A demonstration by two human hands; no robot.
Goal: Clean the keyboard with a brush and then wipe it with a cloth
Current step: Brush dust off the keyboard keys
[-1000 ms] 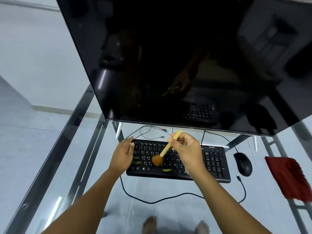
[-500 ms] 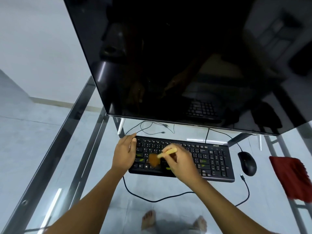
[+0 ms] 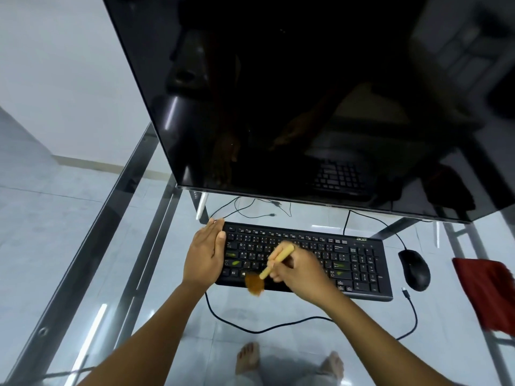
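A black keyboard (image 3: 359,263) lies on the glass table, with small green bits on several keys. My right hand (image 3: 301,271) grips the pale wooden handle of a brush (image 3: 276,260). Its brown bristles hang blurred over the keyboard's front edge, left of the middle. With straight fingers, my left hand (image 3: 204,257) rests flat against the keyboard's left end. A red cloth (image 3: 490,293) lies at the table's right edge.
A large black monitor (image 3: 306,101) stands just behind the keyboard. A black mouse (image 3: 414,270) sits between keyboard and cloth. Cables loop in front of and behind the keyboard on the glass table (image 3: 292,358), whose metal frame (image 3: 92,246) runs along the left.
The brush has swept from the keyboard's middle rows down to its front edge, the bristles now past the edge. My left hand has stayed at the left end.
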